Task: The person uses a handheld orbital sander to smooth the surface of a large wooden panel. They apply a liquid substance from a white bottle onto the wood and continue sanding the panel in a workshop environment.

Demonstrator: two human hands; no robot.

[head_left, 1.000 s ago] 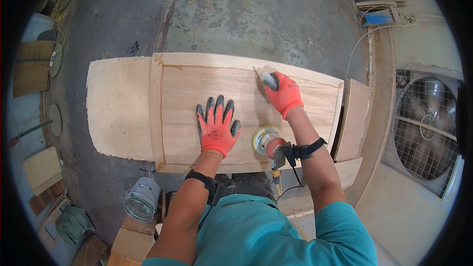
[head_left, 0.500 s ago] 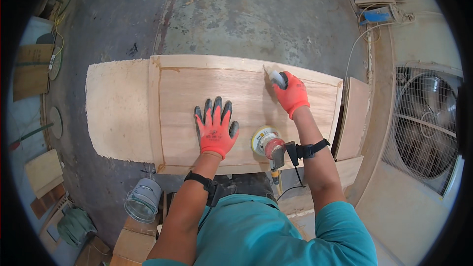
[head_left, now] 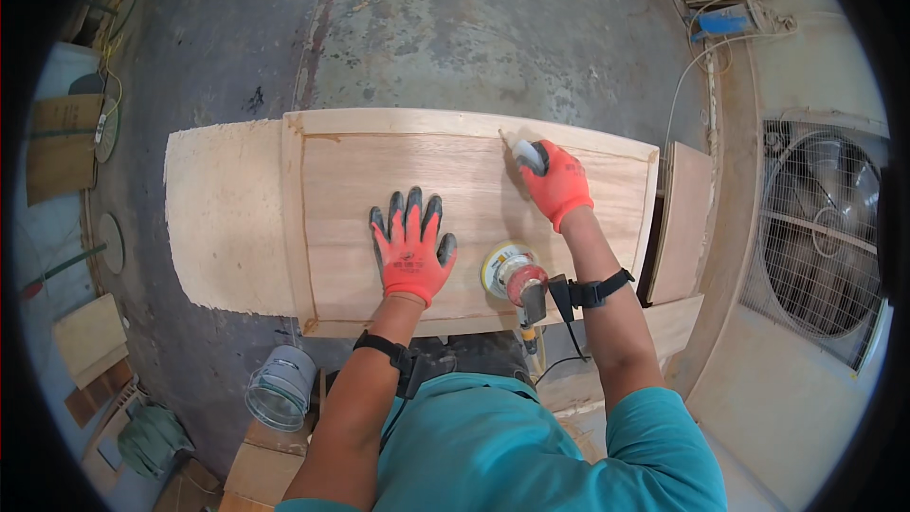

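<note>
A framed wooden panel (head_left: 389, 159) lies flat before me, with brownish filler-like lines along its inner joints. My left hand (head_left: 412, 251), in a red glove with black fingertips, rests flat on its middle, fingers spread. In a matching glove, my right hand (head_left: 559, 182) is closed round a whitish translucent squeeze bottle (head_left: 528, 157). The bottle's narrow tip points at the joint by the panel's far rail; whether it touches the wood I cannot tell. Between my forearms, near the close edge, a round power sander (head_left: 522, 283) with a red body sits pad-down on the panel.
A rough-edged board (head_left: 227, 218) lies at the panel's left end. A bucket (head_left: 284, 381) stands on the floor at lower left. To the right are a leaning board (head_left: 679, 223) and a large caged fan (head_left: 823, 228). The sander's cord (head_left: 561, 360) runs near my waist.
My right hand has shifted slightly left along the far joint with the squeeze bottle. My left hand and the sander keep their places on the panel.
</note>
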